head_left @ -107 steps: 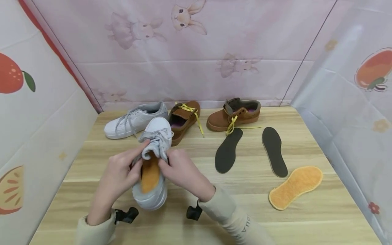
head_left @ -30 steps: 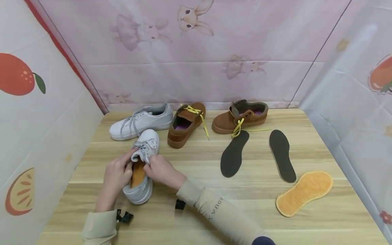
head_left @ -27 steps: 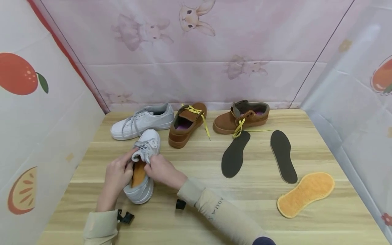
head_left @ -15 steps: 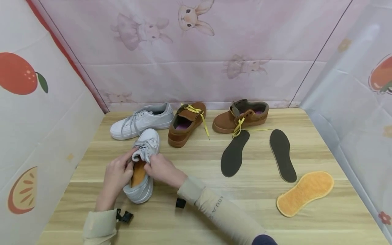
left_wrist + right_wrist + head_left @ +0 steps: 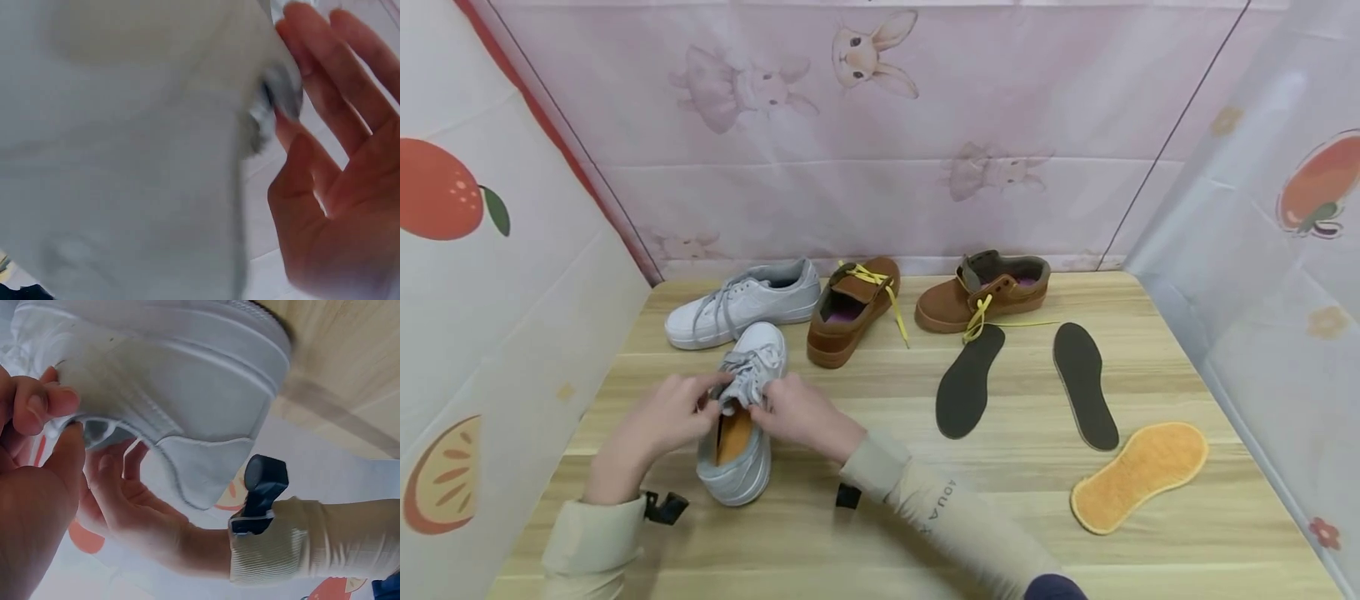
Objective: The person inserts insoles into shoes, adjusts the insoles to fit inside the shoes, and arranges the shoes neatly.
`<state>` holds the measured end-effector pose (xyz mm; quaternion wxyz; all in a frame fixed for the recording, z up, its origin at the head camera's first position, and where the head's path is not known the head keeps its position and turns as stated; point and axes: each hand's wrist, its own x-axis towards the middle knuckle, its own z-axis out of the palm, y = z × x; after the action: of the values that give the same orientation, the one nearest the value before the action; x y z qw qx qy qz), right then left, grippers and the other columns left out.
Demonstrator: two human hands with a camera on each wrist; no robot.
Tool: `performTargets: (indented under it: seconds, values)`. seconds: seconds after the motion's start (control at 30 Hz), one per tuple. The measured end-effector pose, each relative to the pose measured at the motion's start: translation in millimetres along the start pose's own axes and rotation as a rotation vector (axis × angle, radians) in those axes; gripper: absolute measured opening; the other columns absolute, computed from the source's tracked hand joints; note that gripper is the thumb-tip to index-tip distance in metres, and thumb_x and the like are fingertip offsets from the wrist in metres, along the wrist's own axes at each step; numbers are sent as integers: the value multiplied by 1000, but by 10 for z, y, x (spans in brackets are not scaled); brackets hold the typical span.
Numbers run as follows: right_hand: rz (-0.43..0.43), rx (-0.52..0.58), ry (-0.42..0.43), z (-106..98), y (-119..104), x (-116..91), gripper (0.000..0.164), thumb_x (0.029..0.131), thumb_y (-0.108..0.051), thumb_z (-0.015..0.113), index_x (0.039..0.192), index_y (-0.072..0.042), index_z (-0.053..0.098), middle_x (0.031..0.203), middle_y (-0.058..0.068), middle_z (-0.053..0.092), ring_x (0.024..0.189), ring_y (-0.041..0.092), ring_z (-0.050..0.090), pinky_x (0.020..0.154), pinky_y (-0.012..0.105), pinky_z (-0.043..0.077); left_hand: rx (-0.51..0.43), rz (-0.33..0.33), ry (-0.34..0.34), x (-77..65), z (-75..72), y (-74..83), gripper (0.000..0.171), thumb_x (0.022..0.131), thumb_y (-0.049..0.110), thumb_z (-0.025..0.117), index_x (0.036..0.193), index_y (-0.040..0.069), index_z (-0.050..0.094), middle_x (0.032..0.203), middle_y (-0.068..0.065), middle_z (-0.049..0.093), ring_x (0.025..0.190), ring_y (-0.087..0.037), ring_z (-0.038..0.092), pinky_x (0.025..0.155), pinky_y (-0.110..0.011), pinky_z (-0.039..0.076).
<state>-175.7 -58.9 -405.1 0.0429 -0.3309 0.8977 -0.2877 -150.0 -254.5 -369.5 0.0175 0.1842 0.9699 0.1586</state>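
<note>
In the head view a white sneaker (image 5: 747, 467) with grey laces stands heel toward me at the left of the table. An orange insole (image 5: 734, 437) shows inside it. My left hand (image 5: 658, 421) is at the left side of the opening, index finger and thumb at the edge by the tongue; in the left wrist view the other fingers (image 5: 350, 81) are spread and fairly straight. From the right, my right hand (image 5: 797, 415) pinches the collar beside the laces, its thumb (image 5: 69, 456) at the inner edge in the right wrist view.
Behind stand a second white sneaker (image 5: 767, 300) and two brown shoes, one angled (image 5: 835, 343) and one sideways (image 5: 951, 308), with yellow laces. Two dark insoles (image 5: 967, 392) (image 5: 1084, 387) and a fuzzy orange insole (image 5: 1138, 477) lie right on the wooden table (image 5: 1000, 533). Printed sheets enclose it.
The worked sneaker has come down to the table farther left since the oldest frame. Over the last half second my left wrist has swung out left, with less of its fingers inside the shoe.
</note>
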Motion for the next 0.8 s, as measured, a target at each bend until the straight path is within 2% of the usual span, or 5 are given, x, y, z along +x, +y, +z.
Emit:
performTargets:
  seconds: [0.17,0.33,0.43,0.63,0.8]
  values:
    - [-83,-3,51,-118,54,19,28,87,-24,59,62,-13,54,49,-8,41,42,2,38,39,15,32,113,45,-25,118,-138,80,10,84,12,57,85,11,66,55,6,43,47,-9,38,44,-27,32]
    - [-60,-74,134,-243,125,43,20,86,-28,58,72,-16,67,56,-8,50,48,7,46,41,20,34,204,94,-25,235,-253,159,25,82,10,60,59,20,53,52,7,39,47,-9,36,43,-28,29]
    - [-8,-83,158,-324,156,44,18,86,-29,57,81,-20,72,61,-7,56,51,10,50,40,23,36,257,125,-7,318,-314,177,29,80,11,62,55,21,49,51,7,38,47,-11,37,43,-29,29]
    - [70,-79,202,-452,278,78,18,86,-29,56,78,-25,72,59,-8,55,53,13,52,41,26,38,342,180,31,555,-405,149,26,78,9,63,58,21,51,53,5,42,50,-15,42,46,-34,33]
    - [103,-37,259,-513,476,122,16,84,-23,56,76,-21,70,59,-10,54,55,8,50,46,23,38,391,185,70,805,-427,136,16,78,7,61,68,20,59,58,4,50,50,-17,45,42,-36,32]
